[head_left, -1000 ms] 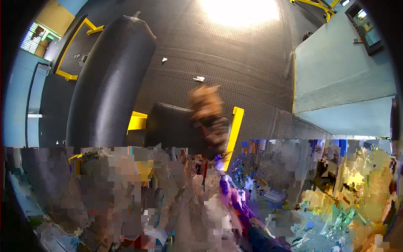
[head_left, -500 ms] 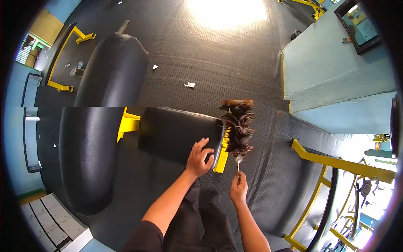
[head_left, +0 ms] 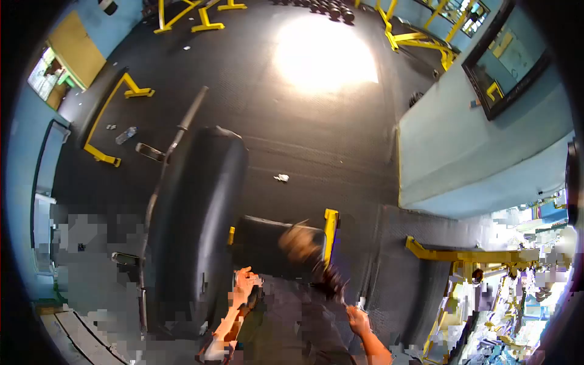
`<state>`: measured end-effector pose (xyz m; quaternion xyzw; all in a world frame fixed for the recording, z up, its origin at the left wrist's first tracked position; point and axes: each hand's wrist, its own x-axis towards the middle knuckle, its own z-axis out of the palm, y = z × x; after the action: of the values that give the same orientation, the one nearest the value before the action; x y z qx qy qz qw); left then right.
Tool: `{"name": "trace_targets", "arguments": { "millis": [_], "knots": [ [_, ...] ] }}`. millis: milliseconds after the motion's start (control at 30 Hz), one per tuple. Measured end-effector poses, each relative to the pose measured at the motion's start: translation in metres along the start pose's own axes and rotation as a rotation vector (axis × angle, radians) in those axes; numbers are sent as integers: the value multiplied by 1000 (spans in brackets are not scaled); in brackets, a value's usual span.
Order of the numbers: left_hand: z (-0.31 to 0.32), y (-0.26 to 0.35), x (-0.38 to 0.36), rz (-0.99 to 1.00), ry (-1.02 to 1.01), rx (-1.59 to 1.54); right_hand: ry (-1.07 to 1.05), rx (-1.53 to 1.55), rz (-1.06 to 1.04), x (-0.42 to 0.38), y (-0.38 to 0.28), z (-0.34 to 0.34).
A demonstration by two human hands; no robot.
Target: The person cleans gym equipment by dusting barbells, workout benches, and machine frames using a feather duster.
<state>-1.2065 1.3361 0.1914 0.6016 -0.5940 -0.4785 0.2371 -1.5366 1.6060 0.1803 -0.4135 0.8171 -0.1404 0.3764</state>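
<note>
My right hand (head_left: 359,317) is closed around the handle of a brown feather duster (head_left: 325,277), low and right of centre. The duster slants up and left, its blurred tip over the black padded seat (head_left: 261,234). My left hand (head_left: 246,281) is near the seat's lower left edge, close to the long black bench pad (head_left: 198,225). Blocky image smearing hides its fingers, so its grip and any contact are unclear.
A yellow frame bar (head_left: 330,234) stands at the seat's right end. White litter (head_left: 281,177) and a bottle (head_left: 126,135) lie on the black floor. A pale blue pillar (head_left: 453,143) and yellow gym equipment (head_left: 468,254) are at right.
The view has tilted up and shifted. My left hand has left the top of the seat for its lower left side. The duster has swung from upright to leaning left over the seat.
</note>
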Motion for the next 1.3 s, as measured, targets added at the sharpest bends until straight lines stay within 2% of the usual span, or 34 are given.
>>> {"name": "trace_targets", "arguments": {
  "millis": [67, 100, 167, 233, 300, 367, 433, 467, 500, 533, 567, 600, 633, 667, 733, 833, 933, 1067, 1100, 1167, 1300],
  "knots": [
    [-18, 7, -2, 127, -27, 73, -168, -204, -18, -11, -9, -28],
    [-28, 14, -5, 139, -41, 129, -169, -205, -49, -12, -19, -34],
    [-45, 37, -13, 209, -24, 200, 47, -53, 137, -2, -31, -44],
    [-61, 64, -22, 275, 27, 200, 106, 2, 62, 30, -38, -44],
    [-79, 81, -28, 323, 71, 212, 290, 222, -59, 60, -85, -51],
    [-99, 93, -33, 532, 227, 472, 244, 380, -236, 98, -135, -49],
    [-113, 95, -41, 493, 304, 425, 99, 549, -203, 123, -213, -50],
    [-120, 98, -42, 528, 399, 474, 109, 559, -247, 138, -239, -34],
    [-127, 104, -40, 568, 493, 522, -43, 713, -138, 138, -286, -35],
    [-135, 116, -41, 553, 579, 668, -278, 1028, 101, 135, -326, -30],
    [-141, 110, -38, 557, 564, 681, -382, 1241, 225, 127, -367, -25],
    [-146, 98, -34, 431, 634, 711, -431, 1380, 255, 129, -392, 4],
    [-151, 91, -32, 300, 700, 742, -530, 1398, 371, 113, -432, 1],
    [-149, 97, -27, 290, 726, 789, -597, 1439, 374, 104, -448, 31],
    [-144, 99, -31, 262, 696, 855, -666, 1493, 403, 94, -449, 79],
    [-146, 100, -23, 261, 697, 938, -647, 1530, 518, 88, -455, 103],
    [-146, 98, -27, 241, 688, 934, -726, 1464, 142, 66, -445, 88],
    [-146, 102, -28, 210, 659, 906, -789, 1238, 257, 58, -404, 101],
    [-147, 103, -24, 222, 659, 903, -780, 1245, 250, 48, -397, 105],
    [-147, 102, -23, 337, 709, 954, -977, 1317, 208, 19, -389, 99],
    [-148, 105, -25, 358, 698, 913, -1083, 1218, 141, -28, -375, 115]
  ]
}}
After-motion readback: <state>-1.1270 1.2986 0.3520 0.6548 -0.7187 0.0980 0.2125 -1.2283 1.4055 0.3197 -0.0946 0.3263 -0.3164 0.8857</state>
